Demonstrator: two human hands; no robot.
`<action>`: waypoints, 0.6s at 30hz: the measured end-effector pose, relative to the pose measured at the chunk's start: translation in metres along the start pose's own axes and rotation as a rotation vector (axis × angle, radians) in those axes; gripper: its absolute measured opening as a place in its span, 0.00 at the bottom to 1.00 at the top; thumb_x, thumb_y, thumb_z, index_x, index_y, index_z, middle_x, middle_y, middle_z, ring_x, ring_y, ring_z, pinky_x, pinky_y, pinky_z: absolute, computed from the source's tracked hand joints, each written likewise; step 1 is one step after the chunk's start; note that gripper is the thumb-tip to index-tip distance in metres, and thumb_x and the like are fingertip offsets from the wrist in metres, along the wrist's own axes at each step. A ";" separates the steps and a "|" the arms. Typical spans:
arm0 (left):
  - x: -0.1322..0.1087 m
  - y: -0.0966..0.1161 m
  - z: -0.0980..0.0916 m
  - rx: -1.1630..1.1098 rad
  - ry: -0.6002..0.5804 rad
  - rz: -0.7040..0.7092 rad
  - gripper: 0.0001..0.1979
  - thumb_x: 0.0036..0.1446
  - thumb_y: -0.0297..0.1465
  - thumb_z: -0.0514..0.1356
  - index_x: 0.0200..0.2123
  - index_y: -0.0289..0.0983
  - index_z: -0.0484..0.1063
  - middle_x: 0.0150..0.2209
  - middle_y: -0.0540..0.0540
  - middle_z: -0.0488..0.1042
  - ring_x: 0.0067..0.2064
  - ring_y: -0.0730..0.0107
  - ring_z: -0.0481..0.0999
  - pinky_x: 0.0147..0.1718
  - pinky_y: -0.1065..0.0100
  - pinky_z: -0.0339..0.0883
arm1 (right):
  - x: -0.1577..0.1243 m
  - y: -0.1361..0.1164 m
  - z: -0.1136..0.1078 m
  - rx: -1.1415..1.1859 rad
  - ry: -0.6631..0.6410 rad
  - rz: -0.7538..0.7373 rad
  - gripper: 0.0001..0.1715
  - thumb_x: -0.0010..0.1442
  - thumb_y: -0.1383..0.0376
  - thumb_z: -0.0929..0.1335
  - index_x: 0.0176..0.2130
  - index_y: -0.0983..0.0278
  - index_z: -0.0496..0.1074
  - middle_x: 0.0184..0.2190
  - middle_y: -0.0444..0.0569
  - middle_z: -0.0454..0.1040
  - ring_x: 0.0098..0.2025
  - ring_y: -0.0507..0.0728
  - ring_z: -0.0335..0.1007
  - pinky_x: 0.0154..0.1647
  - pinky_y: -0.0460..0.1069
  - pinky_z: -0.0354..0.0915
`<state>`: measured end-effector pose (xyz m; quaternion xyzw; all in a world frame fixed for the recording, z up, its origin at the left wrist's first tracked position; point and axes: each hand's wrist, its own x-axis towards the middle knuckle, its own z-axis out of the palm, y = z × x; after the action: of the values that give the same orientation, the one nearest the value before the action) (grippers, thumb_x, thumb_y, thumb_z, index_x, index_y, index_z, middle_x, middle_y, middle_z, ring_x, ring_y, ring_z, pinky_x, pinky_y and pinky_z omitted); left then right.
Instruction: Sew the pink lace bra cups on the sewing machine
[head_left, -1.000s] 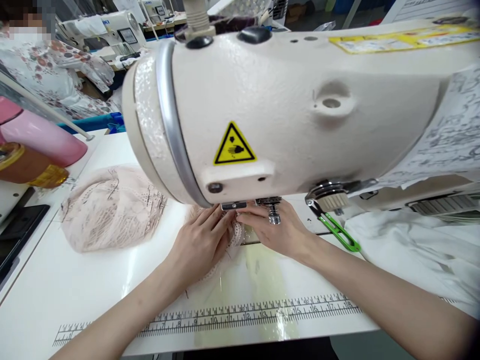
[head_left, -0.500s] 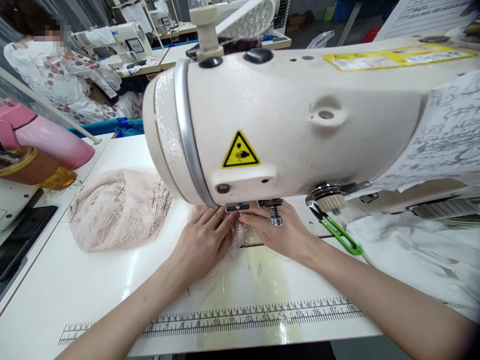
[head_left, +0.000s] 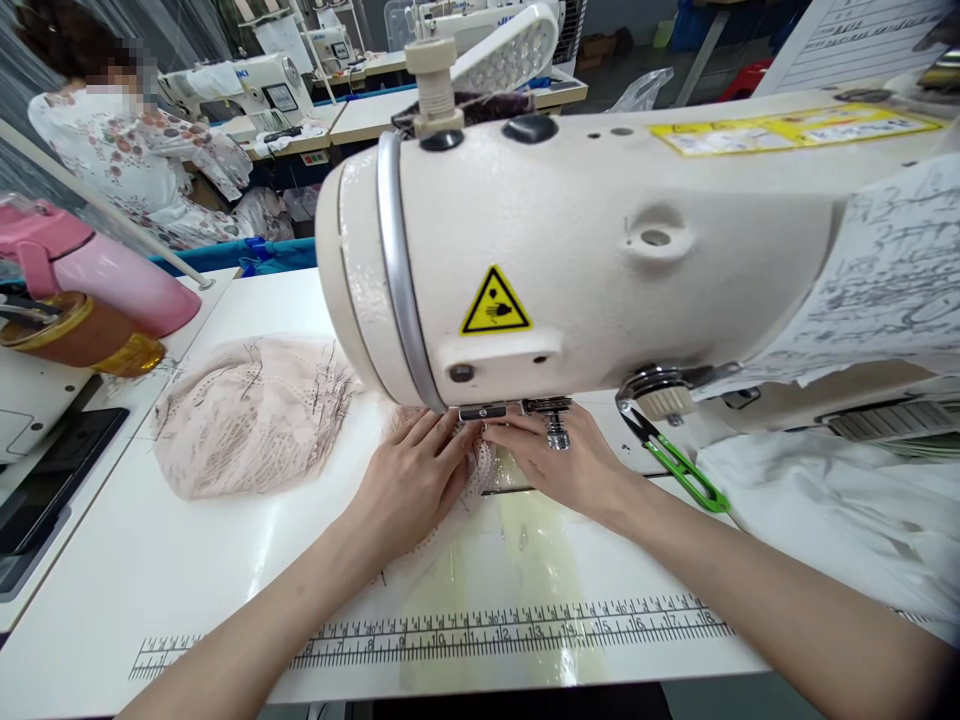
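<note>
Under the head of a sewing machine, pale pink lace fabric lies on the white table. My left hand rests flat on this lace with its fingers stretched toward the needle area. From the other side my right hand reaches in, its fingers extended and the fingertips at the lace edge. The machine head and a metal screw part hide some of the right fingers. The needle itself cannot be made out. A second bunch of pink lace with dark loose threads lies left of my left hand.
Green thread snips lie right of my right hand, beside white cloth. A printed ruler runs along the table's front. At the left are a pink bottle, an amber cup and a phone. A person sits beyond.
The whole view has shifted slightly, so the machine and table items appear a little further right. Both hands keep nearly the same place on the lace.
</note>
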<state>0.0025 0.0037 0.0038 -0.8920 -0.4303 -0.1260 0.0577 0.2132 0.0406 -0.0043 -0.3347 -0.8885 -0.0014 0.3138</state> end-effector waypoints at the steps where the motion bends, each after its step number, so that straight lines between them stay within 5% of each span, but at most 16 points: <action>1: 0.000 0.000 0.000 0.006 -0.002 0.003 0.20 0.68 0.31 0.47 0.59 0.33 0.65 0.54 0.36 0.73 0.53 0.54 0.75 0.49 0.52 0.72 | 0.000 0.000 0.000 -0.004 0.010 -0.013 0.15 0.59 0.74 0.64 0.38 0.58 0.76 0.37 0.41 0.81 0.33 0.53 0.76 0.29 0.48 0.65; 7: -0.001 0.003 -0.002 0.056 -0.001 -0.006 0.21 0.68 0.32 0.48 0.61 0.34 0.64 0.55 0.37 0.72 0.55 0.54 0.73 0.51 0.51 0.69 | -0.001 0.001 0.002 -0.047 0.052 -0.076 0.15 0.57 0.76 0.63 0.36 0.61 0.75 0.37 0.42 0.81 0.35 0.55 0.76 0.31 0.50 0.64; 11: -0.004 0.004 -0.023 0.068 0.055 0.059 0.17 0.66 0.31 0.51 0.55 0.36 0.70 0.53 0.41 0.75 0.53 0.56 0.74 0.49 0.55 0.69 | -0.003 -0.001 0.002 -0.048 0.070 -0.098 0.15 0.57 0.76 0.63 0.38 0.61 0.75 0.39 0.42 0.80 0.35 0.54 0.74 0.33 0.50 0.61; 13: -0.013 0.001 -0.038 0.050 0.061 0.135 0.17 0.66 0.36 0.52 0.52 0.35 0.72 0.51 0.42 0.76 0.49 0.56 0.76 0.43 0.57 0.70 | -0.005 -0.003 0.000 -0.065 0.041 -0.116 0.15 0.58 0.75 0.62 0.40 0.62 0.74 0.41 0.43 0.80 0.36 0.53 0.73 0.33 0.50 0.59; 16: -0.038 -0.005 -0.052 0.032 0.047 0.310 0.34 0.64 0.54 0.45 0.49 0.31 0.73 0.49 0.39 0.77 0.42 0.56 0.76 0.32 0.59 0.68 | -0.006 -0.006 -0.003 -0.119 -0.033 -0.122 0.14 0.61 0.74 0.62 0.41 0.63 0.73 0.43 0.43 0.78 0.35 0.52 0.71 0.33 0.50 0.56; 18: -0.059 -0.006 -0.053 0.081 0.049 0.374 0.32 0.64 0.53 0.47 0.49 0.30 0.73 0.49 0.39 0.77 0.42 0.58 0.76 0.32 0.61 0.68 | -0.007 -0.008 -0.004 -0.130 -0.062 -0.126 0.14 0.61 0.75 0.61 0.41 0.63 0.73 0.42 0.42 0.78 0.34 0.51 0.70 0.35 0.50 0.55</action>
<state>-0.0469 -0.0479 0.0390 -0.9500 -0.2602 -0.1172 0.1264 0.2145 0.0295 -0.0034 -0.2978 -0.9151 -0.0684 0.2631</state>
